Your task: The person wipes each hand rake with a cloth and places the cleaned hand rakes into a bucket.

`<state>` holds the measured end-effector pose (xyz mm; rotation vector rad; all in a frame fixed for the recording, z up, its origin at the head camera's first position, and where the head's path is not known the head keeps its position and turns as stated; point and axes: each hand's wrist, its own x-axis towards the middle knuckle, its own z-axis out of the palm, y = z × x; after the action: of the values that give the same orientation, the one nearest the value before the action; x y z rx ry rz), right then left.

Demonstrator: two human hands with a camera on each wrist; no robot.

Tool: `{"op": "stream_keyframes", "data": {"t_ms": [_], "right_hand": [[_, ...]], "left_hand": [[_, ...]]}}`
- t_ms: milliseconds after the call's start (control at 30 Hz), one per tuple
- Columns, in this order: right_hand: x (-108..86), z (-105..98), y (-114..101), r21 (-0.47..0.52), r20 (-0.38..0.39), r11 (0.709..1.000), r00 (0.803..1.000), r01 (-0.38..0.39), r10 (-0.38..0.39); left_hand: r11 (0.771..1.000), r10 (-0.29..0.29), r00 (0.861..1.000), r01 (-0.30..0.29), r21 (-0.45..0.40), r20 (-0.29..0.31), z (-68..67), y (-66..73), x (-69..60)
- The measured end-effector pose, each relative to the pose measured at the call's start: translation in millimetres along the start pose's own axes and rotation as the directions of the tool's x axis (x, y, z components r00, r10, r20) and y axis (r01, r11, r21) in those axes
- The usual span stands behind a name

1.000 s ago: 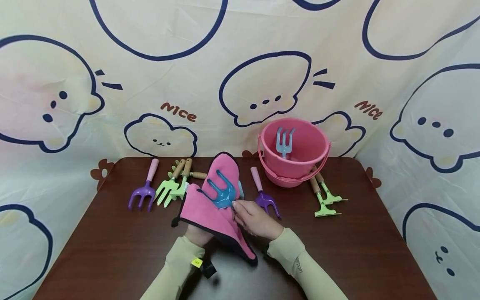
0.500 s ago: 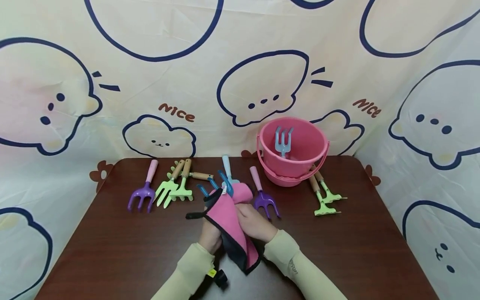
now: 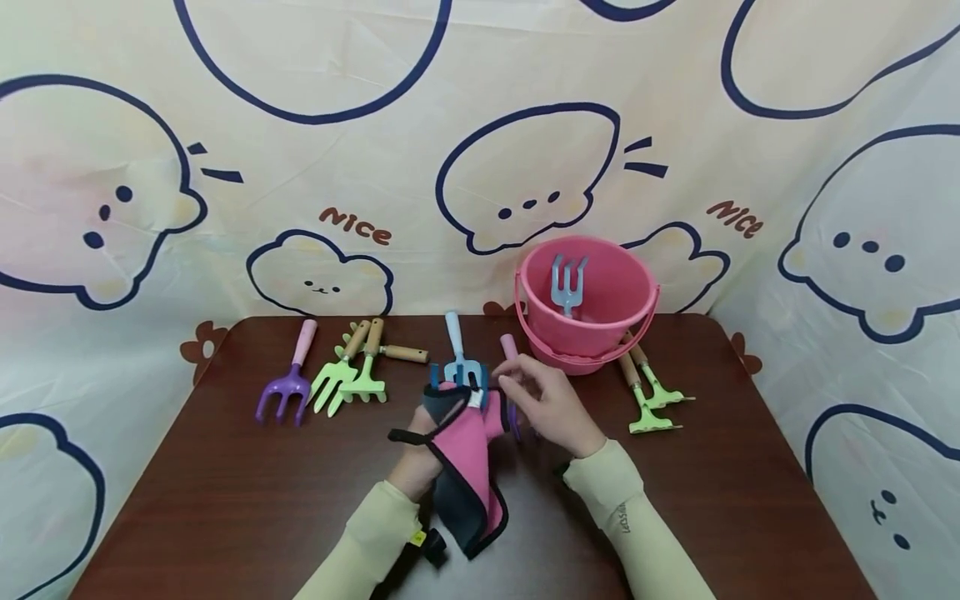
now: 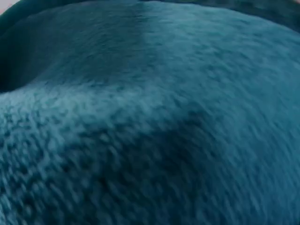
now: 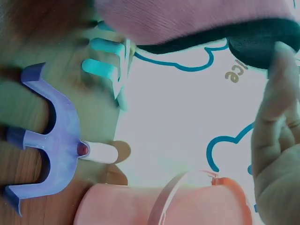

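A pink cloth with a dark underside and black edging [image 3: 468, 446] hangs bunched in my left hand [image 3: 417, 460], which grips it from the left. Blue fork tines [image 3: 482, 385] poke out of its top; the rest of that fork is covered. My right hand [image 3: 553, 407] is off to the right with fingers loosely bent, holding nothing, near the cloth's upper right edge. In the right wrist view its fingers [image 5: 276, 103] are close to the cloth's dark side [image 5: 255, 44]. Blurred blue-grey fabric [image 4: 150, 112] fills the left wrist view.
A light blue fork [image 3: 454, 335] lies behind the cloth, a purple fork [image 3: 509, 346] partly behind my right hand. Left are another purple fork [image 3: 287, 384] and green tools [image 3: 364, 384]. Stacked pink buckets [image 3: 600, 329] holding a fork stand back right, beside green rakes [image 3: 651, 421].
The cloth, earlier spread under the blue fork, is now gathered around it and hangs lower. My right hand has let go of the cloth and moved right and up.
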<state>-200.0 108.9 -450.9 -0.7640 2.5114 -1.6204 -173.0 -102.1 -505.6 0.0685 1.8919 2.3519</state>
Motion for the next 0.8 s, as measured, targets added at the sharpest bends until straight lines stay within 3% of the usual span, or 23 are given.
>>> {"op": "stream_keyframes", "data": {"t_ms": [33, 67, 167, 333, 467, 633, 800], "right_hand": [[-0.1, 0, -1, -0.004, -0.003, 1.000, 1.000, 0.014, -0.014], [0.0, 0, -2, -0.014, 0.001, 0.999, 1.000, 0.030, -0.030], [0.6, 2, -3, -0.084, 0.012, 0.994, 0.998, 0.067, -0.066], [-0.7, 0, -8, -0.213, 0.003, 0.970, 0.993, 0.120, -0.122], [-1.2, -2, -8, -0.311, -0.036, 0.936, 0.982, 0.163, -0.183], [-1.2, -7, -5, -0.370, -0.103, 0.912, 0.968, 0.178, -0.230], [-2.3, -10, 0, -0.370, -0.165, 0.912, 0.954, 0.177, -0.252]], "left_hand": [[0.998, -0.030, 0.999, 0.029, 0.051, 0.024, 5.1, 11.1, -5.6], [0.988, -0.019, 0.999, 0.014, 0.154, 0.031, 7.9, 17.1, -10.2], [0.968, -0.013, 0.995, -0.012, 0.250, 0.098, 11.5, 20.9, -17.2], [0.957, 0.021, 0.979, -0.078, 0.278, 0.205, 0.8, 3.8, -15.5], [0.953, -0.022, 0.971, -0.052, 0.297, 0.239, -5.2, -1.9, -13.6], [0.936, -0.044, 0.966, -0.049, 0.348, 0.254, 0.3, -0.6, -12.9], [0.917, -0.106, 0.951, -0.018, 0.398, 0.289, 1.6, -1.5, -11.4]]}}
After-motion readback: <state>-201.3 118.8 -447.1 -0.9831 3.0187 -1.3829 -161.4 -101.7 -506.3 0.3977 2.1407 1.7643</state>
